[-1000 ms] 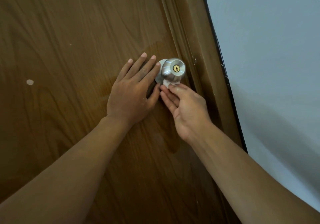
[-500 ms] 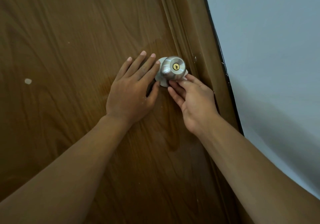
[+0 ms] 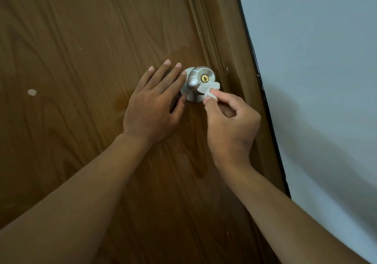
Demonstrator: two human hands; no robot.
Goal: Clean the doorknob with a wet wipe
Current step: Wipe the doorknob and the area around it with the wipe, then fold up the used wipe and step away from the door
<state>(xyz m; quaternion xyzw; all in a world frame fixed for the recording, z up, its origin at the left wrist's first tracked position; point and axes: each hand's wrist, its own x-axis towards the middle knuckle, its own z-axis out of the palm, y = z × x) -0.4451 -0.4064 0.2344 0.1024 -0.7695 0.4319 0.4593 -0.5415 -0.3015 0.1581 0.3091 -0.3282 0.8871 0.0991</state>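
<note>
We are pinching the wipe in our right hand at the knob's five o'clock; left hand lying spread on the door. Best pressing firmly, circling round.

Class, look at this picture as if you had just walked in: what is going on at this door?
A person is wiping a metal doorknob on a brown wooden door. The right hand pinches a small white wet wipe against the knob's lower right side, beside the brass keyhole. The left hand lies flat on the door, fingers spread, just left of the knob.
</note>
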